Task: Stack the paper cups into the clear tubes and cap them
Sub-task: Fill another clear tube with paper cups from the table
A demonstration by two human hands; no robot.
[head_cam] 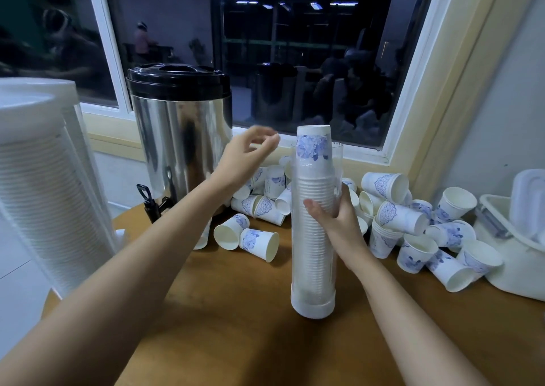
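My right hand (pixel 339 217) gripped the one clear tube (pixel 312 262) at mid-height, thumb in front and fingers wrapped behind. The tube stood upright on the wooden table (pixel 236 312), its lower end seated in a white cap (pixel 312 307). My left hand (pixel 247 158) hung raised just left of the tube's top, blurred, fingers loosely curled, holding nothing. One nested stack filled the tube, and its top cup (pixel 314 144), upside down with a blue flower print, poked above the rim. Loose cups (pixel 402 217) with blue prints lay tumbled behind and to the right, well over twenty, too heaped to count exactly. One steel urn (pixel 182 138) stood behind my left arm.
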